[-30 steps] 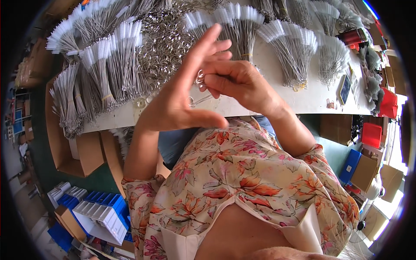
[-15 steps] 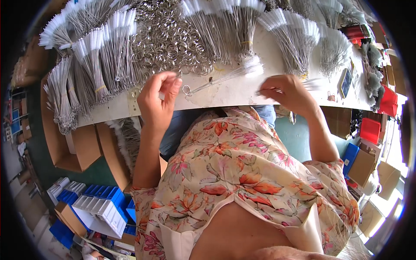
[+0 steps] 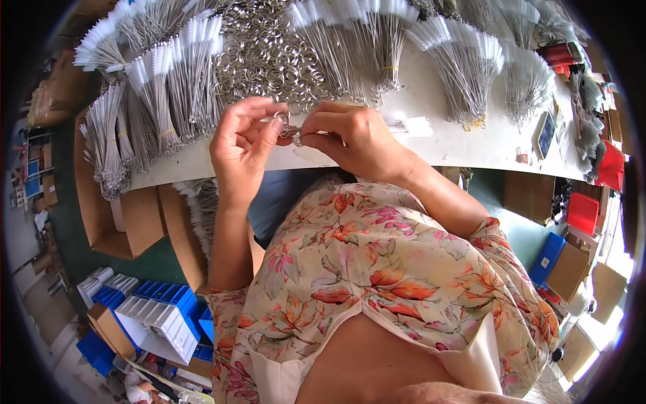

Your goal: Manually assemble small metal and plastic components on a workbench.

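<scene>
My left hand (image 3: 243,141) pinches a metal split ring (image 3: 280,117) between thumb and forefinger above the table's near edge. Close against it is my right hand (image 3: 360,138), its fingers closed on thin wire brushes (image 3: 291,129) whose looped ends meet the ring. Whether any loop is threaded on the ring is too small to tell. Past the right hand's knuckles, white bristles (image 3: 412,126) show low over the table; my hand hides how they join the wires. A heap of loose split rings (image 3: 266,64) lies just beyond my left hand.
Bundles of wire brushes (image 3: 158,87) stand left of the heap, with more bundles (image 3: 457,74) to the right. A dark flat device (image 3: 546,133) lies on the white table (image 3: 464,151). Cardboard boxes (image 3: 124,222) and blue and white bins (image 3: 158,323) sit below left.
My right hand has come left from the table's right side to meet the left hand. The ring with brushes that lay between the hands no longer shows there.
</scene>
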Action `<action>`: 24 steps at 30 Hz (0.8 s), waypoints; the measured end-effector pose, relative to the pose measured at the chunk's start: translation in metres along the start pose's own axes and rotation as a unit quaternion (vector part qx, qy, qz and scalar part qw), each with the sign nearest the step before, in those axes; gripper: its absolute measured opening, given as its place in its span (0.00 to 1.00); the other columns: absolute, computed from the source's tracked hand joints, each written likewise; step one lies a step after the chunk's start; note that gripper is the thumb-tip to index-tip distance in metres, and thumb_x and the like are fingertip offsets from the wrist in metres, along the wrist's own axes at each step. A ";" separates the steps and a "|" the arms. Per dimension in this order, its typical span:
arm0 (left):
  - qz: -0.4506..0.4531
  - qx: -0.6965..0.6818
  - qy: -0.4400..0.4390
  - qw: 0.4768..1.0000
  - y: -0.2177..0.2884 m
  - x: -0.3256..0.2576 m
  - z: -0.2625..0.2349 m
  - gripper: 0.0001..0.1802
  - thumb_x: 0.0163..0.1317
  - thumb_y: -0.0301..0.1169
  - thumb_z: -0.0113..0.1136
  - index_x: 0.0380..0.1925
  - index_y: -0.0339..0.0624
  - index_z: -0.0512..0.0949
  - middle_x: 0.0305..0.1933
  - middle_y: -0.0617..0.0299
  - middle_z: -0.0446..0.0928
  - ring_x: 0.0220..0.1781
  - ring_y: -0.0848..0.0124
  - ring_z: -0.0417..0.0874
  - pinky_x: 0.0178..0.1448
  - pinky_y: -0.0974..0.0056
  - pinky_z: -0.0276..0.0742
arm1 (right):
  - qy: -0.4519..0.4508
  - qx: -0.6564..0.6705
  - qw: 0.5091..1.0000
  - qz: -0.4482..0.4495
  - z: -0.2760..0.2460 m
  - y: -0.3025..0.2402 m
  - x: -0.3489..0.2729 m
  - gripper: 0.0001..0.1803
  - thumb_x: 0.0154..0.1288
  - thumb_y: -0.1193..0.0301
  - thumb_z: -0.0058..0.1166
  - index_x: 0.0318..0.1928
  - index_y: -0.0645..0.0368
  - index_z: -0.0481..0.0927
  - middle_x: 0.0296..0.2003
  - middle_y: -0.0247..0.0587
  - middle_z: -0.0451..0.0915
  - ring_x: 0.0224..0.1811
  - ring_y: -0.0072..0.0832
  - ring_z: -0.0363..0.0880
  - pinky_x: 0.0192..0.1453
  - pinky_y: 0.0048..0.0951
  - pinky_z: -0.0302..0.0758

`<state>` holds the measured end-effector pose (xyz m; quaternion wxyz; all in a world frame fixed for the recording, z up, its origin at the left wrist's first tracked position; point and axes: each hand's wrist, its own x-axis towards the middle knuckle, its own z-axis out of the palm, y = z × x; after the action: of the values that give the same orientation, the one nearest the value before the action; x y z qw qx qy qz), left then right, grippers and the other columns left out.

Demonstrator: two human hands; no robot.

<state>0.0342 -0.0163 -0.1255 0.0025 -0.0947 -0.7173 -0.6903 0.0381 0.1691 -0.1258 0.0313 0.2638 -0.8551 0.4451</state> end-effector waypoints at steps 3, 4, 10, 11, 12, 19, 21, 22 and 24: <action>0.073 -0.016 -0.101 0.992 0.011 0.012 -0.012 0.06 0.57 0.21 0.56 0.35 0.32 0.76 0.43 0.52 0.76 0.38 0.77 0.79 0.35 0.76 0.77 | -0.053 0.191 0.977 0.084 -0.014 -0.001 0.007 0.07 0.55 0.70 0.56 0.35 0.57 0.80 0.26 0.37 0.79 0.23 0.25 0.75 0.28 0.28 0.71; 0.058 -0.044 -0.125 0.990 0.016 0.014 -0.015 0.07 0.57 0.19 0.55 0.37 0.32 0.77 0.45 0.51 0.74 0.40 0.76 0.78 0.37 0.75 0.78 | -0.098 0.237 0.953 0.159 -0.023 -0.006 0.009 0.08 0.58 0.69 0.55 0.35 0.58 0.81 0.23 0.35 0.78 0.21 0.18 0.70 0.25 0.22 0.67; 0.097 -0.021 -0.197 0.975 0.028 0.028 -0.015 0.10 0.54 0.14 0.53 0.36 0.32 0.77 0.45 0.53 0.74 0.40 0.76 0.78 0.38 0.75 0.79 | -0.148 0.358 0.896 0.217 -0.037 -0.007 0.009 0.10 0.63 0.68 0.51 0.35 0.64 0.78 0.28 0.30 0.76 0.22 0.11 0.65 0.23 0.14 0.63; 0.096 -0.023 -0.200 0.975 0.027 0.029 -0.014 0.10 0.54 0.14 0.53 0.36 0.32 0.77 0.45 0.53 0.74 0.40 0.76 0.78 0.38 0.75 0.79 | -0.146 0.358 0.896 0.219 -0.038 -0.006 0.008 0.10 0.63 0.68 0.51 0.35 0.64 0.78 0.28 0.30 0.76 0.22 0.11 0.65 0.23 0.14 0.63; 0.105 -0.024 -0.198 0.974 0.027 0.030 -0.012 0.10 0.53 0.14 0.53 0.36 0.32 0.78 0.45 0.53 0.74 0.40 0.75 0.78 0.38 0.75 0.79 | -0.143 0.379 0.887 0.220 -0.039 -0.005 0.008 0.11 0.64 0.68 0.51 0.35 0.64 0.79 0.28 0.30 0.76 0.21 0.11 0.64 0.22 0.14 0.62; 0.132 -0.029 -0.188 0.973 0.026 0.031 -0.008 0.13 0.52 0.13 0.54 0.38 0.32 0.78 0.44 0.51 0.74 0.40 0.73 0.79 0.41 0.74 0.80 | -0.126 0.409 0.873 0.236 -0.040 -0.004 0.008 0.11 0.64 0.67 0.51 0.33 0.64 0.78 0.29 0.32 0.78 0.19 0.11 0.63 0.22 0.14 0.61; 0.135 -0.032 -0.184 0.973 0.023 0.030 -0.008 0.13 0.51 0.13 0.54 0.39 0.32 0.77 0.44 0.51 0.74 0.41 0.73 0.79 0.41 0.74 0.80 | -0.129 0.410 0.872 0.235 -0.039 -0.003 0.007 0.11 0.64 0.67 0.51 0.33 0.64 0.78 0.29 0.32 0.78 0.18 0.11 0.63 0.22 0.14 0.61; 0.137 -0.035 -0.182 0.973 0.022 0.030 -0.008 0.14 0.51 0.12 0.54 0.39 0.31 0.77 0.44 0.51 0.74 0.41 0.73 0.79 0.41 0.73 0.80 | -0.130 0.411 0.871 0.235 -0.038 -0.003 0.006 0.11 0.64 0.67 0.51 0.34 0.63 0.78 0.30 0.32 0.78 0.18 0.11 0.63 0.22 0.14 0.61; 0.130 -0.045 -0.143 0.980 0.022 0.026 -0.002 0.14 0.51 0.13 0.54 0.40 0.30 0.77 0.44 0.51 0.75 0.41 0.72 0.80 0.42 0.72 0.80 | -0.100 0.434 0.865 0.231 -0.035 -0.007 0.006 0.10 0.64 0.67 0.51 0.34 0.63 0.78 0.28 0.31 0.77 0.18 0.11 0.63 0.21 0.14 0.61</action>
<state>0.0113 -0.0139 -0.1003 -0.0149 -0.2850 -0.6596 -0.6953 0.0294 0.1908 -0.0976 -0.2758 0.0890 -0.6104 0.7372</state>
